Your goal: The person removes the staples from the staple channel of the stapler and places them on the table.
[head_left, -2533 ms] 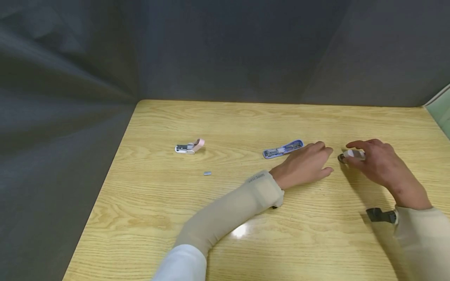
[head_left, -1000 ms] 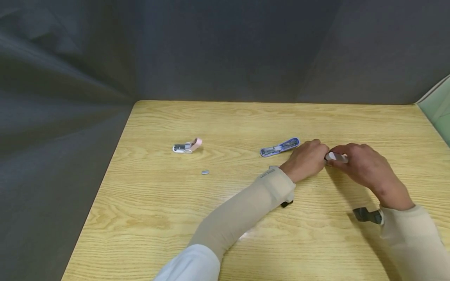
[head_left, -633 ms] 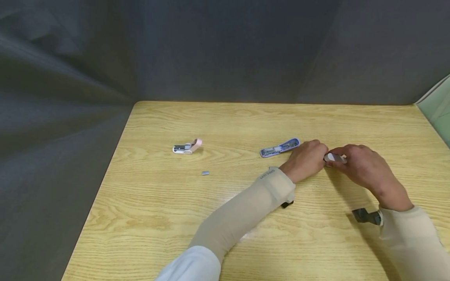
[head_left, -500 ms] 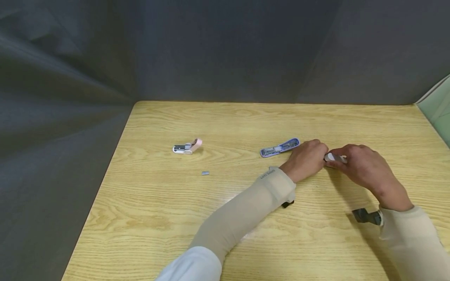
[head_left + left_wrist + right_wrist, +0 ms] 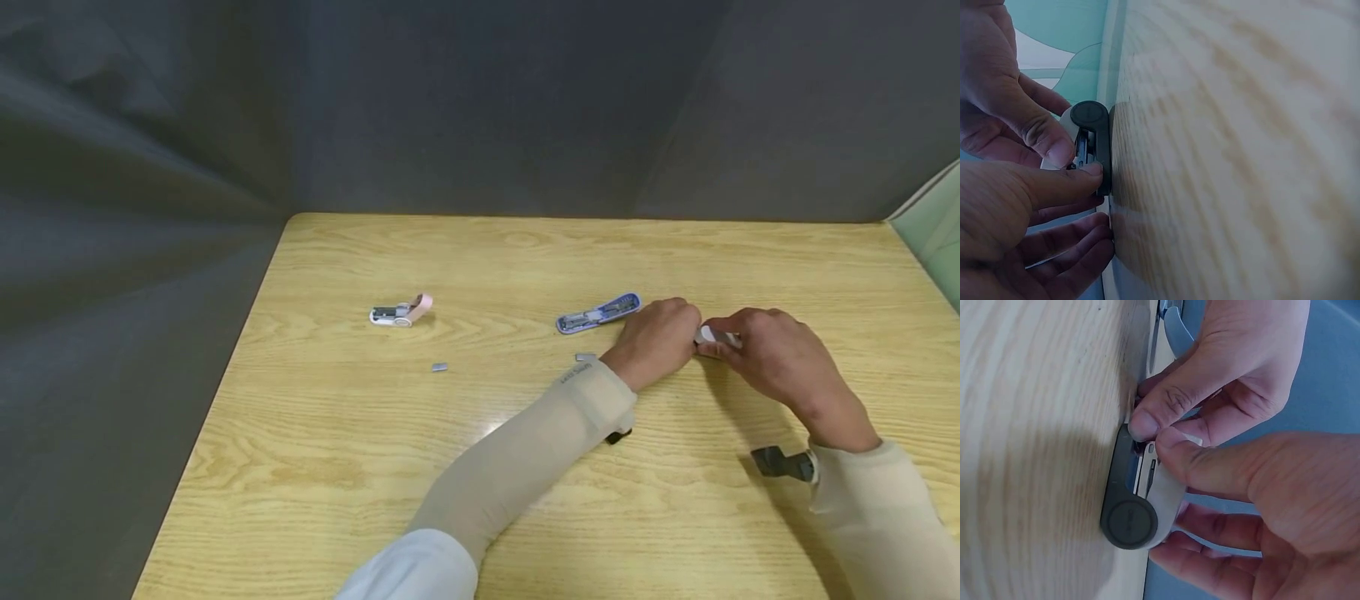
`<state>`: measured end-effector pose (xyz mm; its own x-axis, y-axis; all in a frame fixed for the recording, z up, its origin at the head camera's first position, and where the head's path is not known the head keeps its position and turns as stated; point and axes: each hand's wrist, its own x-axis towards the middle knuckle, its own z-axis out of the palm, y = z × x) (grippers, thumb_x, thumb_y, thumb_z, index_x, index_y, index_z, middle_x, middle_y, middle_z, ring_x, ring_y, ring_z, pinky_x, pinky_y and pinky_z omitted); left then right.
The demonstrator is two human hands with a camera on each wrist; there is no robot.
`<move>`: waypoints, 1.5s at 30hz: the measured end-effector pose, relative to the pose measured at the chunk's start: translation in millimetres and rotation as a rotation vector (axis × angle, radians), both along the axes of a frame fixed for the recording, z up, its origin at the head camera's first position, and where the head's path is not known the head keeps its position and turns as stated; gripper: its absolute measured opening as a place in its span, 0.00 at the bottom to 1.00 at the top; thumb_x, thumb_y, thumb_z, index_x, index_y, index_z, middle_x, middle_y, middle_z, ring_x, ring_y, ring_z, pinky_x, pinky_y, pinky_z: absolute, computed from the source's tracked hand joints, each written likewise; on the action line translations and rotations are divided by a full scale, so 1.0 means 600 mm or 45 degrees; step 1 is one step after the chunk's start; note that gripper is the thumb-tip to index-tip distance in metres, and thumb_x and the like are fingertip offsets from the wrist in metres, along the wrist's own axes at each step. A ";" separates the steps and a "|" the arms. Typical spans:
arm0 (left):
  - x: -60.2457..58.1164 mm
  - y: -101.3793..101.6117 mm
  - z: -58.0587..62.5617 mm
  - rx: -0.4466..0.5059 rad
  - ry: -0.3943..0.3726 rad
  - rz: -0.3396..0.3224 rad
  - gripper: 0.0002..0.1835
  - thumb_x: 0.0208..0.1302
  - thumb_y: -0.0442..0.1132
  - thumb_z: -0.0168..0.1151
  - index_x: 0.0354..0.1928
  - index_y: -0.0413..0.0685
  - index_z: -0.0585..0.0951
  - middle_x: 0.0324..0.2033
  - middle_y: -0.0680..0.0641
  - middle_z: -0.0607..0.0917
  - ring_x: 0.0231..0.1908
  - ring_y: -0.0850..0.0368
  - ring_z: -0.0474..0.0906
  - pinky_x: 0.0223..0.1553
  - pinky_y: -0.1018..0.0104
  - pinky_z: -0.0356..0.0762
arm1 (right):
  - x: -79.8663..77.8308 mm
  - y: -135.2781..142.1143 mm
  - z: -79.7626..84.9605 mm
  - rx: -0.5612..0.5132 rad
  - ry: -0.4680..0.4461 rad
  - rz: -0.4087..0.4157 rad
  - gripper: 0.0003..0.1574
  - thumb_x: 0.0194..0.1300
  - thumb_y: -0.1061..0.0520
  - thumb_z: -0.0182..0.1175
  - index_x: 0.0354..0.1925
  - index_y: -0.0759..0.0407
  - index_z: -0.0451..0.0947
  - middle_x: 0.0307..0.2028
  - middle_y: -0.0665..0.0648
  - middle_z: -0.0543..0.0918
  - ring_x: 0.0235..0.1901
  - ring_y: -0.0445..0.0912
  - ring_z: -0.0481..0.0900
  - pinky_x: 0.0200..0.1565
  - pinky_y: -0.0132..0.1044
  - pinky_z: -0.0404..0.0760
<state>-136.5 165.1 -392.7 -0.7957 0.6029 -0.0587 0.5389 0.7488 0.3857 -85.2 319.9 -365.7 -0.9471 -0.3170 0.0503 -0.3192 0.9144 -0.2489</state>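
Observation:
A small stapler (image 5: 720, 337) with a dark grey base and a white top (image 5: 1166, 497) stands at the right of the table, held between both hands. My left hand (image 5: 654, 343) pinches its front end, thumb on the dark base (image 5: 1104, 150) in the left wrist view. My right hand (image 5: 780, 362) grips the white top, its thumb near the tip beside the left thumb in the right wrist view. The top is raised slightly from the base. Fingers hide the stapler's front and whatever lies between the two parts there.
Just left of my left hand lies a blue stapler (image 5: 597, 315), spread flat. A pink and white stapler (image 5: 400, 313) with its top up sits farther left. One staple strip (image 5: 439, 367) lies below it; another strip (image 5: 584, 357) is by the left cuff. Dark sheeting (image 5: 480, 108) borders the table.
My left hand has come right and now pinches the stapler, while my right hand has brought it left. Over the last half second the hands barely move; the strip by the left cuff shows more.

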 end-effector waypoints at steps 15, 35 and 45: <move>0.001 -0.002 0.005 -0.018 -0.009 -0.035 0.08 0.75 0.37 0.61 0.35 0.57 0.83 0.31 0.58 0.77 0.29 0.65 0.72 0.26 0.71 0.71 | 0.005 0.013 0.010 -0.182 -0.171 -0.124 0.20 0.71 0.57 0.68 0.53 0.71 0.82 0.32 0.57 0.84 0.27 0.46 0.75 0.26 0.38 0.72; 0.000 -0.008 0.002 0.083 -0.059 -0.034 0.15 0.74 0.31 0.57 0.27 0.54 0.80 0.27 0.54 0.76 0.24 0.63 0.65 0.21 0.72 0.66 | 0.030 0.047 0.021 -0.243 -0.097 -0.135 0.19 0.71 0.63 0.66 0.56 0.71 0.80 0.46 0.74 0.85 0.45 0.71 0.84 0.33 0.26 0.74; 0.001 -0.008 0.004 0.079 -0.055 -0.045 0.17 0.74 0.32 0.57 0.24 0.53 0.78 0.27 0.53 0.75 0.23 0.62 0.61 0.22 0.72 0.63 | 0.041 0.072 0.018 -0.369 -0.174 -0.201 0.18 0.72 0.64 0.64 0.57 0.70 0.79 0.45 0.71 0.85 0.35 0.26 0.77 0.31 0.21 0.72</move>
<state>-136.0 160.0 -390.5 -0.7712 0.6343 -0.0539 0.5467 0.7033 0.4543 -60.7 363.4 -354.9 -0.9875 -0.1571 -0.0142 -0.1251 0.8350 -0.5359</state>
